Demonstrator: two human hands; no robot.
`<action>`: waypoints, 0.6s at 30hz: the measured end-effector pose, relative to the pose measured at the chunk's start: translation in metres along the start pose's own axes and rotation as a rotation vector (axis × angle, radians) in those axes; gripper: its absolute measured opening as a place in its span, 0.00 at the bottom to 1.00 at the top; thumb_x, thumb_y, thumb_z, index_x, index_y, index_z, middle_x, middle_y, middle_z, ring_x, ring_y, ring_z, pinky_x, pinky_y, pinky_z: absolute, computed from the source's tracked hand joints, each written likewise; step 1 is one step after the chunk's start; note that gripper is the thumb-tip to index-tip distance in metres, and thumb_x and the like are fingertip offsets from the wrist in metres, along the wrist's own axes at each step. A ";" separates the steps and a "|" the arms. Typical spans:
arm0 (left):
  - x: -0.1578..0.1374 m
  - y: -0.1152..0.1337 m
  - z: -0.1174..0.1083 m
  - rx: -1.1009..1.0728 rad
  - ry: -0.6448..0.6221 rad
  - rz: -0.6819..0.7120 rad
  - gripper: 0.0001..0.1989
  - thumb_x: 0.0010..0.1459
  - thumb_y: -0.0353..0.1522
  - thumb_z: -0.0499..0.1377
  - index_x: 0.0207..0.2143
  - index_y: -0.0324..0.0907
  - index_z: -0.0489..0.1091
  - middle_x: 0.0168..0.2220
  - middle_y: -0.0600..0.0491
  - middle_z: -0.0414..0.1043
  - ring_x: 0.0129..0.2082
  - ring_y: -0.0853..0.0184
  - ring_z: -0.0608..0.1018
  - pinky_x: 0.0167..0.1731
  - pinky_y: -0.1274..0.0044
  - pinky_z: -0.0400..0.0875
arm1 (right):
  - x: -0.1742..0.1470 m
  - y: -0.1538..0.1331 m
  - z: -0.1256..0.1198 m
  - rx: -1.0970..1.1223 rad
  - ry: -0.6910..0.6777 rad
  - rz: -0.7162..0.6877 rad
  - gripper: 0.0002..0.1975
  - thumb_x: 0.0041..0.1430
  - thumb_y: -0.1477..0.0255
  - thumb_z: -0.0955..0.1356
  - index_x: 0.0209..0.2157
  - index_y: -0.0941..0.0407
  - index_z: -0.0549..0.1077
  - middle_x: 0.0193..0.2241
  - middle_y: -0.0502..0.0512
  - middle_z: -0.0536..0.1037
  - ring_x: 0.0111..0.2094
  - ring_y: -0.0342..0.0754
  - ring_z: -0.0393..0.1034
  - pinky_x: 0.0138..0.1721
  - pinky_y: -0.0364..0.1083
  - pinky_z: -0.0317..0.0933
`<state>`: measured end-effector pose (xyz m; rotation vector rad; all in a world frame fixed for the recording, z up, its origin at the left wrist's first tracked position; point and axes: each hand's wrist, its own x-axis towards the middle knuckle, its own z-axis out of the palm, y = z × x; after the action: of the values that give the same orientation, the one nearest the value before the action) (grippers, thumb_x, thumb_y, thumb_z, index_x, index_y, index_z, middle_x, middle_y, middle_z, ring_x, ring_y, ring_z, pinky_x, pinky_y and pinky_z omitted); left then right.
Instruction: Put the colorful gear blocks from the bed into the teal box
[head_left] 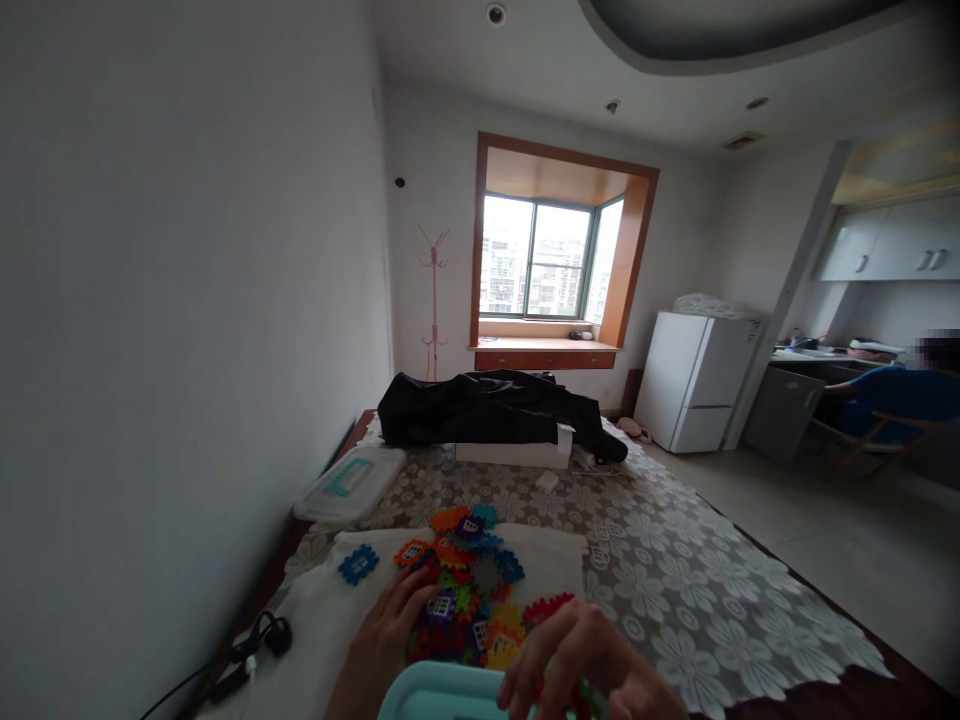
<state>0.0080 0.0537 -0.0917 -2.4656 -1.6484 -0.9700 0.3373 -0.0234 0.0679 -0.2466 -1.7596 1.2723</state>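
Note:
A heap of colourful interlocking plastic tiles (469,585) lies on a white cloth (330,620) on the table. My left hand (386,630) rests on the left side of the heap, fingers touching a purple tile (441,606). My right hand (581,665) is at the bottom edge, fingers curled around red and green tiles (577,695), just above the rim of a teal container (442,700). A lone blue tile (358,564) lies apart to the left.
A lace floral tablecloth (675,580) covers the table. A clear lidded box (349,485), a black bag (487,408) on a white box, and black cables (255,645) lie on it. A seated person in blue (896,395), a white fridge (697,380) and a pink coat stand (433,300) stand beyond.

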 end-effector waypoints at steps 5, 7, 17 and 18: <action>0.000 -0.005 0.010 0.079 -0.148 -0.023 0.36 0.59 0.31 0.69 0.70 0.57 0.77 0.74 0.47 0.73 0.75 0.42 0.73 0.69 0.53 0.77 | 0.010 0.036 -0.024 0.273 0.366 -0.197 0.32 0.77 0.44 0.64 0.33 0.49 0.89 0.27 0.58 0.83 0.32 0.53 0.82 0.38 0.50 0.76; 0.003 -0.001 0.002 0.033 -0.201 -0.059 0.32 0.59 0.34 0.72 0.66 0.57 0.81 0.72 0.47 0.76 0.74 0.42 0.75 0.67 0.55 0.79 | 0.010 0.057 -0.041 0.090 0.559 -0.053 0.35 0.78 0.43 0.63 0.28 0.50 0.86 0.27 0.58 0.82 0.34 0.53 0.80 0.42 0.51 0.76; 0.017 0.023 -0.045 -0.173 0.035 -0.038 0.16 0.62 0.31 0.63 0.48 0.52 0.89 0.54 0.48 0.88 0.56 0.53 0.88 0.56 0.65 0.88 | 0.013 0.097 -0.029 -0.893 -0.053 0.951 0.57 0.62 0.42 0.75 0.83 0.46 0.53 0.84 0.59 0.47 0.84 0.76 0.39 0.82 0.73 0.41; 0.017 0.024 -0.045 -0.181 0.056 -0.033 0.17 0.61 0.29 0.62 0.46 0.51 0.89 0.53 0.48 0.88 0.54 0.54 0.89 0.55 0.65 0.88 | 0.013 0.100 -0.025 -0.898 -0.080 0.950 0.57 0.61 0.43 0.76 0.83 0.45 0.53 0.84 0.59 0.48 0.84 0.77 0.41 0.82 0.73 0.41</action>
<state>0.0106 0.0414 -0.0392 -2.5010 -1.6582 -1.2332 0.3160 0.0457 -0.0064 -1.7115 -2.2757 0.9598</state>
